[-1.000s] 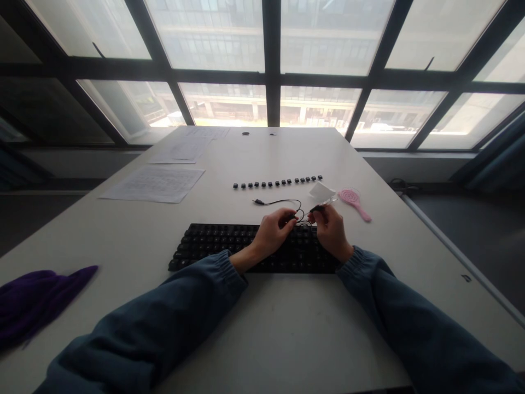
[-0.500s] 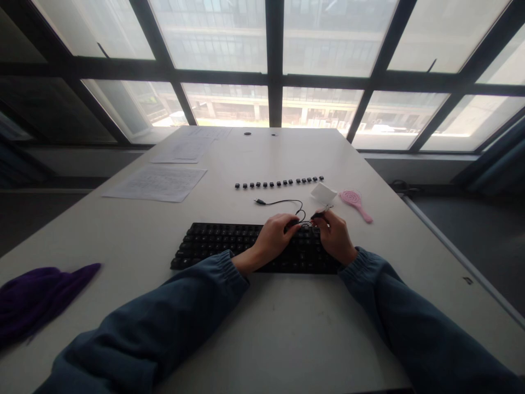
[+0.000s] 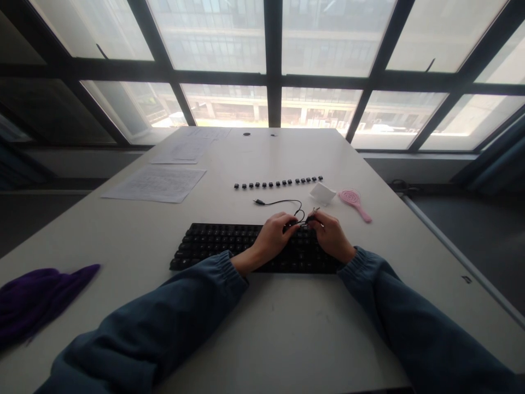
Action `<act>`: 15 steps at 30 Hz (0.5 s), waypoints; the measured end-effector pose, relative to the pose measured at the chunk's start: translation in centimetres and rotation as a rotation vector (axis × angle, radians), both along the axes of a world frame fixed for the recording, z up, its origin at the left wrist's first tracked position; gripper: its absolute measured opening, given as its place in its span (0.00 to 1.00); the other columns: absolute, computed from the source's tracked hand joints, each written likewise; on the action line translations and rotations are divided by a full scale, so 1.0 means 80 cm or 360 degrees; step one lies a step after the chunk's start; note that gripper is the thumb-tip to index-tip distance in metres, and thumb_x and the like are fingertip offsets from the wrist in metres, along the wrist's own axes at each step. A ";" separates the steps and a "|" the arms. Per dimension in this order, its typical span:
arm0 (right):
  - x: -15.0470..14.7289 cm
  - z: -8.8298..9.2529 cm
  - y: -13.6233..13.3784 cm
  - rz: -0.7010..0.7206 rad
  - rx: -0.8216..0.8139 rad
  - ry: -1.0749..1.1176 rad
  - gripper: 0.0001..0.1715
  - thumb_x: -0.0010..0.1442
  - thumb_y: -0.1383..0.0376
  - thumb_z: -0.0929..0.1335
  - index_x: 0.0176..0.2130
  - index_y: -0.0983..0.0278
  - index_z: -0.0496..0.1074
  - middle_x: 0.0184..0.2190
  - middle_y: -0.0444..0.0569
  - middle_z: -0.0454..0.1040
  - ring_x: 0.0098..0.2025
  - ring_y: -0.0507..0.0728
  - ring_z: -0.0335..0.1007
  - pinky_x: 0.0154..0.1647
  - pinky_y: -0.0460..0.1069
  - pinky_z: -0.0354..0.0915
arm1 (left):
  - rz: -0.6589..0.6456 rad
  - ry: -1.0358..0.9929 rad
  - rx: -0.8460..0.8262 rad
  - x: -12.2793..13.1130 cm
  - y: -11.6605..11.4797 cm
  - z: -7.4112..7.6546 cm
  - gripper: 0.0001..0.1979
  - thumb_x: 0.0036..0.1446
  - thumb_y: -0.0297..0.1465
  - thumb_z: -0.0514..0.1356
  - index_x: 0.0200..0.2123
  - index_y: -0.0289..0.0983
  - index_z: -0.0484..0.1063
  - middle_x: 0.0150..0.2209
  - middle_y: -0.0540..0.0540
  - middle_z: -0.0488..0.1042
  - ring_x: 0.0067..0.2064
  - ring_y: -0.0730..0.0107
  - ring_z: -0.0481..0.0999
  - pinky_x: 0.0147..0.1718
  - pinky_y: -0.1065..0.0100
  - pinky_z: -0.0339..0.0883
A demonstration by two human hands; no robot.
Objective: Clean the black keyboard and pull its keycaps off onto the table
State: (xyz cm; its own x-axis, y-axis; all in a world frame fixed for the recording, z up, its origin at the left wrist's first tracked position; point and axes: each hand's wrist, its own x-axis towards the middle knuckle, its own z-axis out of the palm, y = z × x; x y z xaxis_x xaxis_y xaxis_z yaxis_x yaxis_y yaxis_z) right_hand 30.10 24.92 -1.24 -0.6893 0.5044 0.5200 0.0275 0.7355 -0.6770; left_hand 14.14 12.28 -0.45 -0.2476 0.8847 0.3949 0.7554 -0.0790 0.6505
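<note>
A black keyboard (image 3: 221,238) lies on the white table, partly hidden under my hands and wrists. Above its upper edge, my left hand (image 3: 276,232) pinches a thin black cable (image 3: 287,201), whose plug end rests on the table beyond the keyboard. Close beside it, my right hand (image 3: 329,234) has its fingers closed on a small dark piece (image 3: 310,218) with thin ends sticking up; what it is exactly cannot be made out. The cable loops between the two hands.
Several small black pieces (image 3: 278,183) stand in a row beyond the cable. A white square item (image 3: 322,193) and a pink hairbrush (image 3: 355,204) lie at the right. Papers (image 3: 156,184) lie back left, a purple cloth (image 3: 39,301) at the near left.
My right hand has moved slightly left, toward my left hand, with the dark piece in its fingers. My left hand has barely moved.
</note>
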 end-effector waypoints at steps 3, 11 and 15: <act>0.001 0.000 -0.002 -0.0082 -0.0009 0.0028 0.07 0.63 0.68 0.65 0.33 0.61 0.71 0.28 0.45 0.74 0.31 0.56 0.69 0.35 0.50 0.64 | -0.0020 0.0035 -0.0023 -0.001 0.000 -0.001 0.09 0.63 0.34 0.62 0.44 0.37 0.78 0.41 0.43 0.79 0.44 0.60 0.77 0.47 0.62 0.70; 0.003 0.000 0.004 -0.0234 -0.0173 0.0276 0.06 0.64 0.66 0.65 0.35 0.62 0.71 0.28 0.45 0.76 0.31 0.56 0.73 0.36 0.50 0.68 | -0.0023 0.0118 -0.0075 -0.003 0.002 -0.004 0.08 0.62 0.32 0.63 0.44 0.37 0.78 0.41 0.43 0.78 0.45 0.59 0.76 0.50 0.59 0.69; 0.003 -0.001 0.006 -0.0209 -0.0154 0.0276 0.06 0.64 0.67 0.65 0.34 0.62 0.71 0.29 0.45 0.76 0.31 0.55 0.73 0.37 0.50 0.68 | -0.0015 0.0120 -0.0081 -0.002 0.002 -0.003 0.08 0.62 0.31 0.63 0.44 0.37 0.78 0.41 0.43 0.78 0.45 0.59 0.76 0.50 0.58 0.69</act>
State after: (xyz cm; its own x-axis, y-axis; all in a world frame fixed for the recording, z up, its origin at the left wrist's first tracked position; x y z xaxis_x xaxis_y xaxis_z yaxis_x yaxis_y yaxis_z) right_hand 30.33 25.40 -1.33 -0.5188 0.6373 0.5698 -0.0041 0.6647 -0.7471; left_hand 13.94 12.42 -0.72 -0.2102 0.9064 0.3665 0.8018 -0.0546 0.5950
